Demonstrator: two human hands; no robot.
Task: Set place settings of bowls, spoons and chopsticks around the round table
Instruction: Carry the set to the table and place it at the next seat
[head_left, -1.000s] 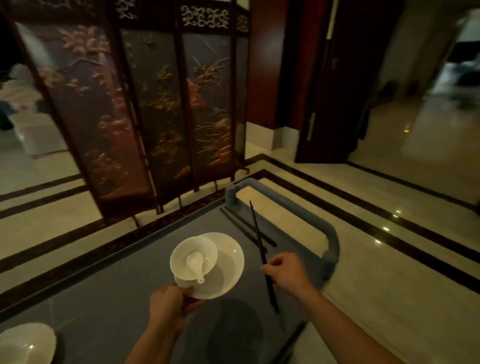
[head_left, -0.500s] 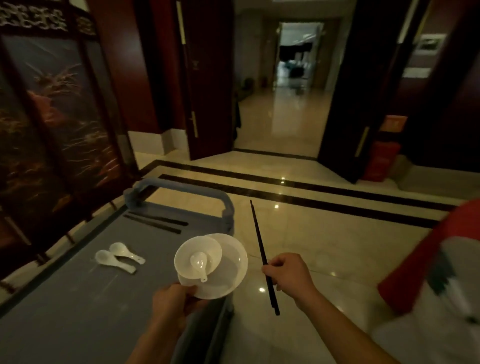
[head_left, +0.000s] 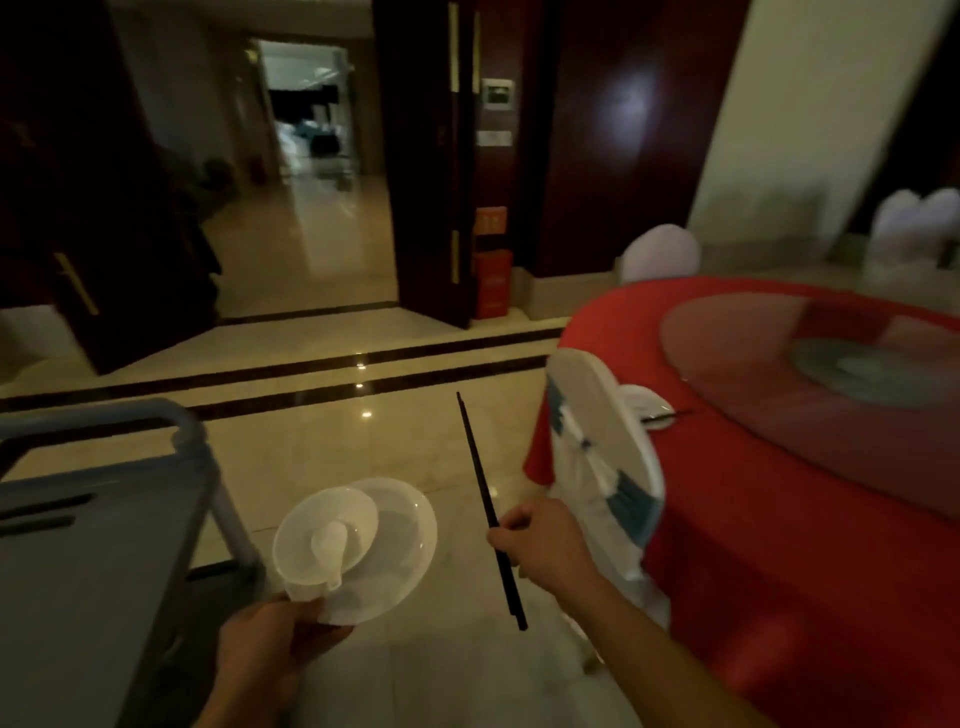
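Between cart (head_left: 93, 571) and round bench (head_left: 779, 493): one setting on its way

Beside the cart's handle, the left hand (head_left: 270, 644) grips the near rim of a plate (head_left: 402, 551) carrying the bowl (head_left: 322, 530) with the spoon (head_left: 330, 551) inside. The right hand (head_left: 545, 545) has its fingers clenched round the chopsticks (head_left: 480, 483). A second ago this load hung over the cart; now the view has swung right and the red-clothed bench shows, one place (head_left: 649, 410) already laid behind a covered chair (head_left: 602, 467). Fetching looks finished, carrying is under way, and laying down comes next

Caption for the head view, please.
Left hand carries plate, bowl and spoon; right hand grips black chopsticks near red round table.
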